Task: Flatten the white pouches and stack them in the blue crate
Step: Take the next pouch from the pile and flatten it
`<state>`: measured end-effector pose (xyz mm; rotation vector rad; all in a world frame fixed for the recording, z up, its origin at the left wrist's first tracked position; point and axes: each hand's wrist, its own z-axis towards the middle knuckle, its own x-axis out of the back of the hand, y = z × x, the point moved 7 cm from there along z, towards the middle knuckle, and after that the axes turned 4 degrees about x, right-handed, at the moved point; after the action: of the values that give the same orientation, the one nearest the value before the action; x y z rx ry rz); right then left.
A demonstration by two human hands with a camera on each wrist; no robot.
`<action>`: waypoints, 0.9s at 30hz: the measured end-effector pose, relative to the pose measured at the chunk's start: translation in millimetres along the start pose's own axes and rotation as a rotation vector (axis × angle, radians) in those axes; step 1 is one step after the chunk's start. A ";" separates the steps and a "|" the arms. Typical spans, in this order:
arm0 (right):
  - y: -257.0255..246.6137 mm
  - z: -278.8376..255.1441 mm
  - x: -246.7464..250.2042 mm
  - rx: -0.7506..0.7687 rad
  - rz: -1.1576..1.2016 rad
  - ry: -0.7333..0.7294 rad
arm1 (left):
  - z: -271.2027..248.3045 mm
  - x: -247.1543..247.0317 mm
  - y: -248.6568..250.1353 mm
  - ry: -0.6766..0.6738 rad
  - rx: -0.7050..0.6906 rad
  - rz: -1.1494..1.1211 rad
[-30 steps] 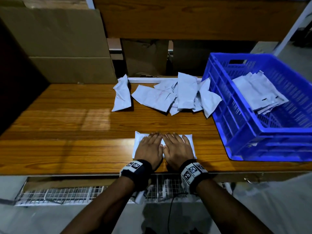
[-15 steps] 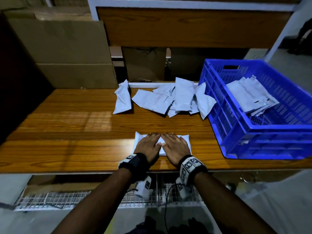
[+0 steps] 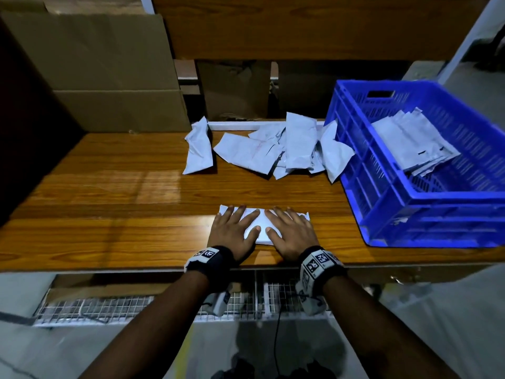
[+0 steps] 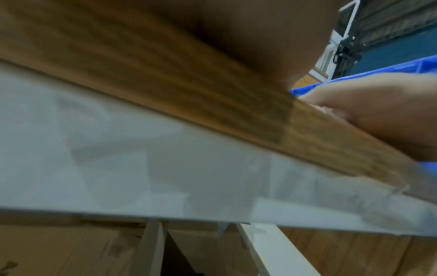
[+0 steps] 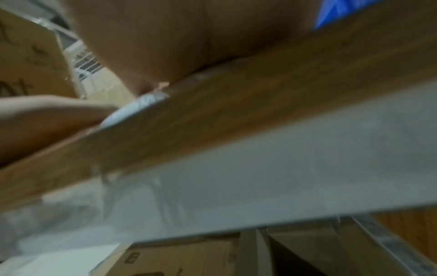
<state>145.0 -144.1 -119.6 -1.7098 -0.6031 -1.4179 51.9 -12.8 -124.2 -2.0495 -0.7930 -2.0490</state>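
Pouch (image 3: 262, 228) lies at the desk's (image 3: 109, 214) front edge, under both hands, left (image 3: 232, 231) and right (image 3: 291, 232), fingers spread flat. Best to sweep outward from the middle, pressing evenly, before lifting it into the crate (image 3: 451, 201).

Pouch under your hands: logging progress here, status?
Left hand and right hand flat, pressing pouch on table. Stack in crate; pile waits. Nothing in the way.

Both hands now lie spread apart on the pouch (image 3: 261, 227): the left hand (image 3: 233, 233) sits nearer its left end, the right hand (image 3: 291, 233) nearer its right end, baring the pouch's middle between the thumbs, where before they pressed side by side.
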 end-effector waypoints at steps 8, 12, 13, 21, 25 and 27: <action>-0.6 -2.1 5.5 0.046 -0.066 -0.048 | 1.8 3.4 3.2 -0.113 0.018 0.047; -12.0 0.8 7.2 -0.029 -0.072 -0.035 | 4.7 12.6 10.5 -0.055 0.050 0.062; -13.3 1.2 4.4 -0.056 -0.061 -0.040 | 3.2 10.4 12.2 -0.055 0.067 0.065; -13.1 2.6 0.6 -0.090 -0.072 0.050 | -0.8 0.4 12.3 0.013 0.107 0.054; -7.3 4.7 -3.7 -0.063 -0.080 0.046 | -0.8 -2.6 9.4 0.026 0.135 -0.019; -4.2 6.7 -6.0 -0.048 -0.067 0.027 | -0.8 -3.4 9.5 0.005 0.142 -0.037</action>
<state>144.0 -135.5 -124.4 -1.7194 -0.6210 -1.5114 55.7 -22.1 -124.9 -1.9668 -0.9529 -1.9540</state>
